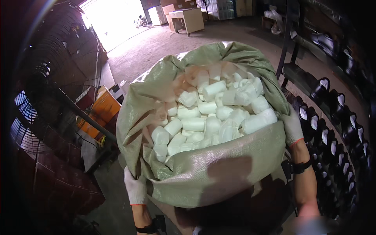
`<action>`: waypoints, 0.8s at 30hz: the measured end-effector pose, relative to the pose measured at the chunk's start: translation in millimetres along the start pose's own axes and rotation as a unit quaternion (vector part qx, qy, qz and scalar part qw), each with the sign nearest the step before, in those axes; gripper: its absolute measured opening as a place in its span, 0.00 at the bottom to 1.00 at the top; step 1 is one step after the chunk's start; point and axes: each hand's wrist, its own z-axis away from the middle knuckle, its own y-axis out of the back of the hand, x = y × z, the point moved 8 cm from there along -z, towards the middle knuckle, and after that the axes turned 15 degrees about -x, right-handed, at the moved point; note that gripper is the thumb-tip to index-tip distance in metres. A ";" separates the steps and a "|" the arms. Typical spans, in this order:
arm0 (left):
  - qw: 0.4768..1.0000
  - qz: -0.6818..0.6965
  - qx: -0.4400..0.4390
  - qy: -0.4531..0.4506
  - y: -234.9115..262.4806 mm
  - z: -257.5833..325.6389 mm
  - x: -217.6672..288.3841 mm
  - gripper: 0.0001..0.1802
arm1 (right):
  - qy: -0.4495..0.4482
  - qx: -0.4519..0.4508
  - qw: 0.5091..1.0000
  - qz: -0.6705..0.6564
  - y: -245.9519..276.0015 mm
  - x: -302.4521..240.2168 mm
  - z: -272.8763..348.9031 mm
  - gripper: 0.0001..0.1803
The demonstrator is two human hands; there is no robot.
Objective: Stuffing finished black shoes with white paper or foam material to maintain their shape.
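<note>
A large grey-green woven sack (235, 162) fills the middle of the view, its mouth wide and its rim folded down. Inside lies a heap of white, roughly cylindrical rolls (194, 124), some in thin clear wrapping; their exact kind does not show. My left hand (136, 188), in a white knitted glove, grips the sack's lower left side, its fingertips hidden by the fabric. On the right side, my right hand (293, 126) in a matching glove is closed on the sack just below the rim. Both wrists carry dark straps.
Racks of black shoes (325, 133) stand close on my right. To the left are a wire-guarded fan (25, 113), an orange bin (105, 105) and dark red boxes (58, 176). Beyond the sack, a pale desk (188, 21) stands on the concrete floor near a bright doorway (113, 19).
</note>
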 end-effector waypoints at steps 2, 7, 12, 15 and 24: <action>0.965 0.260 -0.022 -0.034 13.4 -13.0 -22.8 0.31 | -0.141 0.020 0.930 -0.339 25.4 36.0 -1.7 0.35; 0.846 0.532 0.030 0.008 53.6 -16.1 -83.2 0.23 | -0.086 -0.033 0.852 -0.516 6.0 97.7 -27.1 0.26; 0.956 0.234 0.158 -0.085 119.2 -27.3 -53.2 0.28 | 0.135 0.228 0.964 0.009 52.9 -57.7 -56.3 0.33; 0.901 0.063 0.166 -0.395 100.0 4.5 180.9 0.49 | 0.328 0.081 0.880 0.333 -62.8 -221.2 -84.6 0.38; 0.872 -0.475 -0.061 -0.100 -72.2 -324.5 150.3 0.30 | 0.119 -0.188 0.849 0.479 -148.9 -98.2 -303.4 0.25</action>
